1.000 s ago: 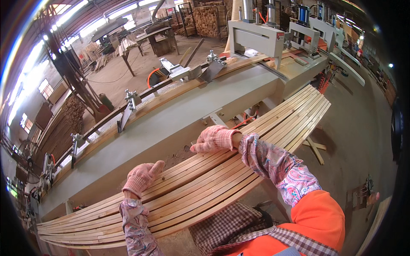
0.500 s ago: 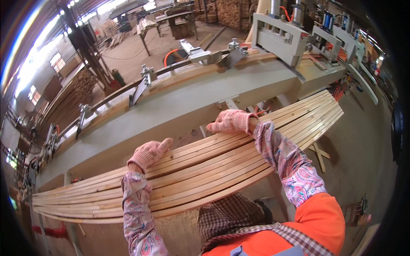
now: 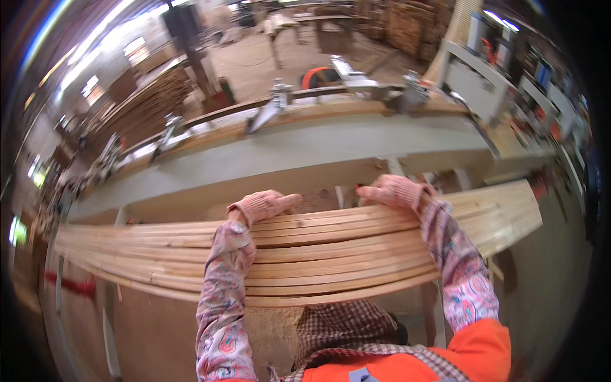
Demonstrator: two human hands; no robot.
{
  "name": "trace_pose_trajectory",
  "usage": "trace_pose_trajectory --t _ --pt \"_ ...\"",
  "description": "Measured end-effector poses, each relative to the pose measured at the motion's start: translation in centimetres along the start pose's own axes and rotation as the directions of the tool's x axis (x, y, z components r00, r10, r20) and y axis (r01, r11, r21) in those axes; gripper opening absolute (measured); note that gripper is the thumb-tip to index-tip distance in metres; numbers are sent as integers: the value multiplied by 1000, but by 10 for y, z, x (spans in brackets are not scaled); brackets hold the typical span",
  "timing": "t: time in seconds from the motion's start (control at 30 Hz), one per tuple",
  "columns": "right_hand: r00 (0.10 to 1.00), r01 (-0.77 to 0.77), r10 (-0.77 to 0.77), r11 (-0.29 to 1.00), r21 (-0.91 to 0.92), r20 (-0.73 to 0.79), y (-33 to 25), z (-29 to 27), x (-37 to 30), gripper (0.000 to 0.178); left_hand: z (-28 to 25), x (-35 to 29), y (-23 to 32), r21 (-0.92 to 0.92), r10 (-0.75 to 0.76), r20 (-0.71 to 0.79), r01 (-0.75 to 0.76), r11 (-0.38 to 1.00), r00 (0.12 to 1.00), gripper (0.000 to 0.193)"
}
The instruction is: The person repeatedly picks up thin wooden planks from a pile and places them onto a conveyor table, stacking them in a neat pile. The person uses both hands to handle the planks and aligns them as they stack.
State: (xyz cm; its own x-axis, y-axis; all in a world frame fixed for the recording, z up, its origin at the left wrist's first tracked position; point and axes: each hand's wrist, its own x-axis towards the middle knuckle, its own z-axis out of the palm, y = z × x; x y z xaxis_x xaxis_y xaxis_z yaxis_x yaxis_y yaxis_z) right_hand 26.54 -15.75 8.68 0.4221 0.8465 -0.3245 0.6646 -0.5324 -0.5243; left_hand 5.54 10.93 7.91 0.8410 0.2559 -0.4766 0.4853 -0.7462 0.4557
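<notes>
Long, pale wooden strips (image 3: 337, 254) lie side by side in a wide row in front of me, with narrow dark gaps between some of them. My left hand (image 3: 266, 205), in a pink knitted glove, is hooked over the far edge of the row left of the middle, its thumb stretched to the right. My right hand (image 3: 396, 191), gloved alike, rests over the same edge further right, thumb pointing left. The curled fingers of both hands are mostly hidden beyond the edge. Patterned sleeves cover both forearms.
Beyond the strips runs a long, pale machine beam (image 3: 331, 139) with metal clamps (image 3: 278, 95) along it. Grey machine frames (image 3: 474, 83) stand at the far right. Stacked timber (image 3: 140, 108) lies at the far left. A checked apron (image 3: 344, 328) hangs between my arms.
The view has turned, so the strips now lie more level across it. Both hands keep their places along the far edge, and my left thumb is lower.
</notes>
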Motion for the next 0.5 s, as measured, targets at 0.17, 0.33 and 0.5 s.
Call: trace_pose_trajectory --t 0.17,0.33,0.5 --pt "977 155 -199 904 -398 -72 5 19 -19 40 -5 -28 -3 296 -213 -146 248 922 966 82" --pt "989 -6 -75 843 -539 -128 -43 30 -26 59 -2 -58 -5 265 -340 -250 402 876 906 82" --pt "992 -2 -70 811 -585 -101 -46 31 -25 61 -3 -68 -10 230 -322 -273 387 893 906 74"
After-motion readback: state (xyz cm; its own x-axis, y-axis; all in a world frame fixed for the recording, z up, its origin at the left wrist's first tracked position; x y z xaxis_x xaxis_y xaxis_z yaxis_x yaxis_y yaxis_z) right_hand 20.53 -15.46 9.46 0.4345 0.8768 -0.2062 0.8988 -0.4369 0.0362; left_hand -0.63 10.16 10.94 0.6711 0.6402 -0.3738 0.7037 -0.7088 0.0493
